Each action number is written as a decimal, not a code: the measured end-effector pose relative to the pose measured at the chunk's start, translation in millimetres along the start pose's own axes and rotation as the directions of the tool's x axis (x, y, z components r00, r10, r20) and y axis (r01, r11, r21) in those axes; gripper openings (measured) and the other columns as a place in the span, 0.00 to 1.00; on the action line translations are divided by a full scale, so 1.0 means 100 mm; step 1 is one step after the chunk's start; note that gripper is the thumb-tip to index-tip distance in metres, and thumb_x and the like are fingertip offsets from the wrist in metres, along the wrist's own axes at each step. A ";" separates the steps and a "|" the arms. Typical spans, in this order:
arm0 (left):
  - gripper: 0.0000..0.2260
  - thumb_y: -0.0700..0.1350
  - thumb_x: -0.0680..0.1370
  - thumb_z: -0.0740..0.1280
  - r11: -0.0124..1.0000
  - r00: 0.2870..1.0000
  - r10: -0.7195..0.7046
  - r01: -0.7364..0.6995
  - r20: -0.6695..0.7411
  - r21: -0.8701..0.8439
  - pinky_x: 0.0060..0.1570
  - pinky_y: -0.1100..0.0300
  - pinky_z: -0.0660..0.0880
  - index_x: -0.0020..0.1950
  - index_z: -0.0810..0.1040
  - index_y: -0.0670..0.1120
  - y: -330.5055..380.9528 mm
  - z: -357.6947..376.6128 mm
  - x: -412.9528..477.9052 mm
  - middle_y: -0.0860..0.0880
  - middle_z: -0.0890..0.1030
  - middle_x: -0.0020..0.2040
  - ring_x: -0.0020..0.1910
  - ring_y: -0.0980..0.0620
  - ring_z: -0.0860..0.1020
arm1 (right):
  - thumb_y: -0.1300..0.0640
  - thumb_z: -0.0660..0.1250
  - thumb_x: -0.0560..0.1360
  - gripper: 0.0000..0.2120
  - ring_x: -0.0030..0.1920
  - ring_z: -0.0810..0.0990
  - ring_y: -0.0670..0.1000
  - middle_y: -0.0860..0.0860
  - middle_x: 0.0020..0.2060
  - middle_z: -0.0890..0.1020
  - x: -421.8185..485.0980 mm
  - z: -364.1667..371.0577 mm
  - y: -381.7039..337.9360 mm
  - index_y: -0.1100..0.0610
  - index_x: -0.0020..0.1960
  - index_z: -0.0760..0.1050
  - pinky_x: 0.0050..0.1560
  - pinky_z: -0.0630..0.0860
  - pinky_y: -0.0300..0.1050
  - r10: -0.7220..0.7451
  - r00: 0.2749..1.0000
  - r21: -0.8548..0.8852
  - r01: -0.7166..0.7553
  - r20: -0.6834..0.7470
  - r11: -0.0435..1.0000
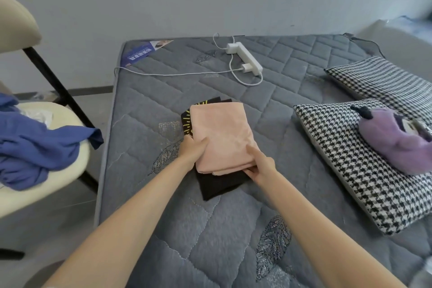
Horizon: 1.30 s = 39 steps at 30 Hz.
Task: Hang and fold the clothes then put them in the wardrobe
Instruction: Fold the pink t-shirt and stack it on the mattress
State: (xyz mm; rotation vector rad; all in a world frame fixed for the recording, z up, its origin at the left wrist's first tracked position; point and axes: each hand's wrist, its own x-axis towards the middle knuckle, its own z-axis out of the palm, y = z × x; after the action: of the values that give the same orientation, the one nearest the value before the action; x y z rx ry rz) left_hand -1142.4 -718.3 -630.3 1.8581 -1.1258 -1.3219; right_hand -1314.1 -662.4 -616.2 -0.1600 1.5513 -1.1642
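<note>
**Stack in Hand, Folds at Risk**

Head view: a folded peach-pink cloth (221, 138) lies on top of a folded black garment with a yellow print (218, 186), the two stacked slightly askew on the grey quilted mattress (233, 236). The left hand (191, 149) grips the pink cloth's left edge with its thumb on top. The right hand (260, 166) pinches the near right corner, thumb above and fingers tucked below. Whether either hand also has the black piece cannot be told, since the fingers are hidden under the fabric.

That is the main risk. If only the top cloth is caught, lifting would probably drag the black garment askew or undo its fold. Both grips sit at the near end, so the far half of the stack could sag and slide open once raised. Soft, loosely layered fabric will likely splay at the edges unless it is supported from beneath.

A white power strip with its cable (245, 58) lies well beyond the stack, and two black-and-white houndstooth pillows (339, 163) lie to the right, one bearing a purple plush toy (397, 147). A crumpled blue garment (35, 145) lies on the cream chair (67, 112) at the left, not yet folded or hung. No wardrobe is in sight.
</note>
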 end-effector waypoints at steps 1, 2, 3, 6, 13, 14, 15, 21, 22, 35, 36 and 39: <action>0.23 0.50 0.77 0.67 0.999 1.000 -0.005 0.005 0.020 -0.032 0.63 0.48 0.71 0.68 0.67 0.42 0.01 0.00 -0.02 0.43 0.72 0.66 0.63 0.43 0.72 | 0.60 0.71 0.73 0.11 0.51 0.77 0.55 0.55 0.49 0.78 0.00 -0.01 -0.03 0.61 0.53 0.72 0.48 0.77 0.50 0.004 1.000 -0.010 -0.004 0.025 1.000; 0.23 0.47 0.77 0.68 0.998 1.000 -0.012 0.014 0.029 -0.066 0.61 0.47 0.72 0.68 0.67 0.42 0.02 0.00 -0.03 0.43 0.73 0.66 0.62 0.43 0.73 | 0.62 0.71 0.74 0.10 0.49 0.78 0.54 0.54 0.47 0.79 0.00 -0.02 -0.06 0.61 0.53 0.73 0.46 0.78 0.48 -0.011 0.998 -0.029 0.013 0.062 0.999; 0.22 0.45 0.77 0.68 0.996 1.000 -0.013 0.015 0.023 -0.090 0.61 0.46 0.73 0.68 0.66 0.41 0.03 -0.01 -0.05 0.43 0.73 0.65 0.62 0.43 0.73 | 0.64 0.70 0.74 0.10 0.48 0.78 0.53 0.54 0.47 0.79 0.00 -0.03 -0.10 0.62 0.55 0.75 0.43 0.78 0.46 -0.050 0.993 -0.056 0.057 0.106 0.997; 0.20 0.41 0.77 0.68 0.985 0.998 0.062 -0.066 -0.028 -0.160 0.60 0.48 0.73 0.66 0.66 0.41 0.05 0.02 -0.10 0.43 0.73 0.64 0.60 0.45 0.73 | 0.64 0.68 0.75 0.12 0.47 0.79 0.49 0.51 0.47 0.81 0.00 -0.07 -0.21 0.59 0.58 0.76 0.38 0.78 0.41 -0.212 0.953 -0.071 0.232 0.215 0.970; 0.17 0.43 0.76 0.69 0.965 1.000 -0.004 -0.003 -0.027 -0.263 0.58 0.47 0.74 0.61 0.67 0.42 -0.19 0.13 -0.24 0.43 0.74 0.60 0.59 0.45 0.75 | 0.64 0.68 0.74 0.15 0.49 0.76 0.55 0.57 0.51 0.77 0.19 -0.25 -0.12 0.62 0.60 0.73 0.38 0.77 0.47 -0.088 0.985 -0.358 0.138 0.151 0.923; 0.18 0.44 0.76 0.70 0.959 0.999 -0.039 0.031 -0.021 -0.281 0.57 0.46 0.75 0.62 0.67 0.42 -0.18 0.12 -0.21 0.43 0.75 0.60 0.59 0.44 0.75 | 0.63 0.68 0.73 0.18 0.49 0.76 0.55 0.57 0.53 0.76 0.22 -0.23 -0.13 0.62 0.62 0.72 0.40 0.77 0.48 -0.112 0.985 -0.419 0.156 0.127 0.895; 0.19 0.45 0.76 0.70 0.956 0.998 -0.058 0.050 -0.020 -0.288 0.56 0.46 0.76 0.62 0.67 0.41 -0.15 0.11 -0.18 0.43 0.75 0.60 0.59 0.44 0.75 | 0.61 0.69 0.73 0.22 0.51 0.75 0.55 0.57 0.56 0.75 0.27 -0.20 -0.15 0.61 0.65 0.69 0.44 0.76 0.48 -0.157 0.982 -0.500 0.187 0.102 0.846; 0.16 0.48 0.78 0.65 0.945 0.993 -0.114 0.096 -0.039 -0.314 0.50 0.54 0.76 0.60 0.75 0.38 0.06 0.08 0.13 0.42 0.79 0.57 0.55 0.44 0.78 | 0.47 0.69 0.74 0.34 0.57 0.71 0.54 0.52 0.62 0.70 0.53 0.09 -0.37 0.56 0.73 0.57 0.51 0.67 0.47 -0.244 0.955 -0.738 0.285 0.167 0.612; 0.16 0.48 0.78 0.65 0.932 0.991 -0.134 0.116 -0.030 -0.343 0.49 0.55 0.75 0.61 0.76 0.38 0.10 0.08 0.18 0.42 0.80 0.57 0.55 0.44 0.78 | 0.46 0.68 0.74 0.32 0.56 0.72 0.53 0.52 0.62 0.71 0.57 0.14 -0.39 0.57 0.71 0.60 0.51 0.67 0.47 -0.222 0.961 -0.732 0.272 0.167 0.624; 0.11 0.43 0.79 0.64 0.809 0.988 0.016 -0.102 -0.153 -0.579 0.40 0.62 0.74 0.62 0.74 0.47 0.16 0.04 0.45 0.47 0.79 0.57 0.46 0.55 0.77 | 0.43 0.65 0.76 0.16 0.50 0.78 0.48 0.47 0.52 0.79 0.82 0.36 -0.38 0.49 0.60 0.72 0.44 0.71 0.40 -0.580 0.782 -0.550 0.596 0.230 0.585; 0.13 0.42 0.80 0.63 0.820 0.986 0.014 -0.106 -0.165 -0.562 0.40 0.62 0.73 0.64 0.73 0.48 0.16 0.03 0.45 0.47 0.78 0.58 0.48 0.54 0.77 | 0.44 0.65 0.76 0.17 0.51 0.78 0.49 0.49 0.52 0.79 0.84 0.38 -0.38 0.50 0.61 0.72 0.47 0.73 0.42 -0.575 0.785 -0.572 0.587 0.230 0.573; 0.21 0.38 0.80 0.60 0.872 0.970 0.049 -0.157 -0.237 -0.464 0.52 0.59 0.73 0.72 0.65 0.49 0.13 0.03 0.44 0.46 0.74 0.65 0.58 0.51 0.74 | 0.46 0.65 0.77 0.19 0.55 0.74 0.51 0.49 0.54 0.75 0.84 0.39 -0.37 0.49 0.66 0.69 0.54 0.72 0.47 -0.535 0.803 -0.661 0.554 0.264 0.507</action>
State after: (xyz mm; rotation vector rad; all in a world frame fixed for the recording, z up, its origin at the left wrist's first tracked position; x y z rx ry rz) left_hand -1142.6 -763.8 -639.8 1.5043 -0.6902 -1.1700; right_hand -1329.8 -757.2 -641.4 -1.2872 1.9331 -0.9246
